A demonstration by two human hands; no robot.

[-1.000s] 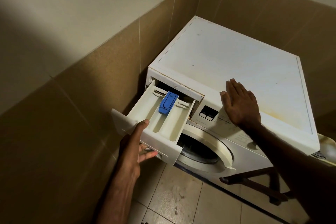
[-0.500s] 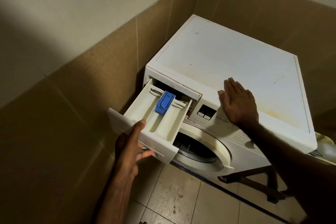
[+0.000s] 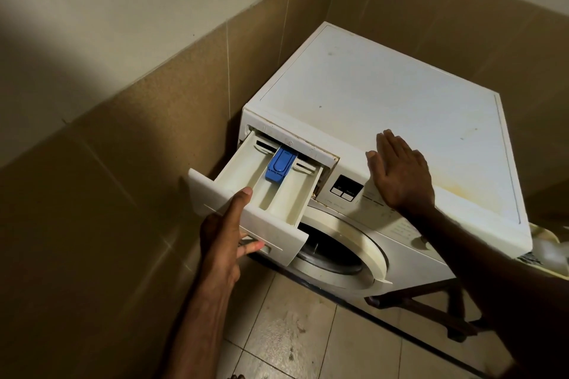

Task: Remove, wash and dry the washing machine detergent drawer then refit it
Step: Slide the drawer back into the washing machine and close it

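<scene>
Head view: A person stands over a white front-loading washing machine [image 3: 385, 120] wedged into a tiled corner, with the removal step of the job under way. The detergent drawer [image 3: 261, 194] is drawn far out of its slot at the machine's upper left corner, its rear end still inside the housing. Its pale compartments lie open to view, and a blue insert [image 3: 280, 167] sits in the middle channel near the back.

The left hand [image 3: 226, 237] grips the drawer's front panel: the thumb lies over the top edge of the fascia and the fingers curl up into the recess beneath it. The right hand [image 3: 400, 175] lies flat on the front edge of the machine's top, fingers straight and close together, palm down just right of the display panel [image 3: 345, 189]. It appears to be bracing the cabinet against the pull.

Below the drawer, the round door [image 3: 345, 255] looks slightly ajar over a tiled floor [image 3: 292, 335]. The machine rests on a dark stand [image 3: 431, 308].

By this evidence, the drawer is not yet free and the washing, drying and refitting are all still ahead. The next move likely calls for releasing whatever catch holds the drawer at the end of its travel. On many machines that is a press on the blue insert, which neither hand touches. Then comes a straight, level pull while the right hand keeps the machine steady. A crooked tug could jam the drawer in its rails.
</scene>
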